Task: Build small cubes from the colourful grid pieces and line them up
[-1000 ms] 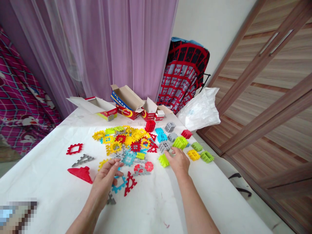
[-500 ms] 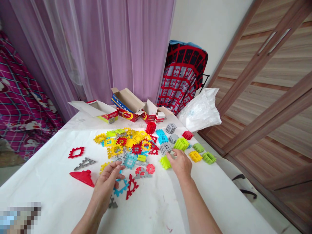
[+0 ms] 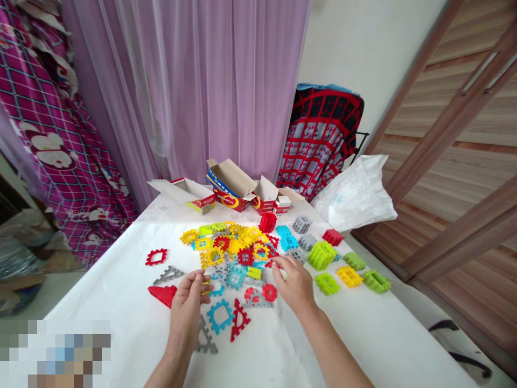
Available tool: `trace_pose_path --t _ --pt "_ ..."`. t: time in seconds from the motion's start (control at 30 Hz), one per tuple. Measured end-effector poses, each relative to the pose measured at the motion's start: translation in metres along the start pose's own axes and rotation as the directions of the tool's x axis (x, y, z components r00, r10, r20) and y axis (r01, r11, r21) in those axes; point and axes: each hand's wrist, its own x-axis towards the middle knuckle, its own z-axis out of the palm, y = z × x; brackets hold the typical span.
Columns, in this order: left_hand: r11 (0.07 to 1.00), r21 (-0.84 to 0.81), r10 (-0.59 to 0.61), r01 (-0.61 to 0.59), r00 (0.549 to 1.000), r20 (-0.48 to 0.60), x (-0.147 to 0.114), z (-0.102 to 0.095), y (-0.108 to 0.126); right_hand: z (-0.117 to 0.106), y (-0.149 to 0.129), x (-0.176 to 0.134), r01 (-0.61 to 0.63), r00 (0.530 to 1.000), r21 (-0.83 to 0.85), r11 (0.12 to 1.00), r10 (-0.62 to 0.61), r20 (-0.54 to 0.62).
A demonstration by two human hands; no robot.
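Observation:
My left hand (image 3: 186, 302) hovers at the near left side of a heap of notched plastic building pieces. Its fingers are loosely curled and apart, and I see nothing held. Behind its fingertips is part of a yellow piece (image 3: 205, 281). Beside it lie a blue square frame (image 3: 213, 326), a grey triangle (image 3: 208, 343) and a red curved piece (image 3: 161, 295). My right hand (image 3: 297, 285) reaches over the heap's right edge, fingers bent and apart, near red pieces (image 3: 271, 253). A grey stack (image 3: 298, 253) is partly hidden behind it. No piece shows in its fingers.
Stacked lime-green pieces (image 3: 322, 255), a yellow stack (image 3: 349, 276) and a red stack (image 3: 333, 237) stand to the right. Opened cardboard boxes (image 3: 232, 202) line the table's back. A white plastic bag (image 3: 357, 194) sits at the back right edge. A red triangle (image 3: 240, 320) lies in front.
My right hand has moved left, away from the lime-green stacks to the heap's edge. My left hand stays close to the heap, its thumb nearer the index finger. The camera view has shifted left.

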Motion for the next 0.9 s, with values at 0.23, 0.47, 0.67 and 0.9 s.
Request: trace_pose_path --t 0.23,0.47,0.67,0.9 --pt "0.998 -0.044 0.031 -0.034 0.997 -0.07 0.009 -0.006 -0.006 0.041 -0.068 0.062 0.102 0.93 -0.01 0.995 -0.092 0.355" --pt "0.999 -0.042 0.028 -0.033 0.994 -0.103 0.015 -0.012 -0.009 0.091 -0.094 0.119 0.075 0.875 -0.141 0.987 0.003 0.483" --pt "0.998 -0.065 0.012 -0.019 0.994 -0.11 0.017 -0.011 -0.011 0.114 -0.099 0.137 0.057 0.831 -0.203 0.977 0.066 0.552" --pt "0.995 -0.095 -0.02 0.011 0.995 -0.099 0.016 -0.01 -0.01 0.097 -0.096 0.14 0.094 0.834 -0.128 0.987 -0.008 0.552"
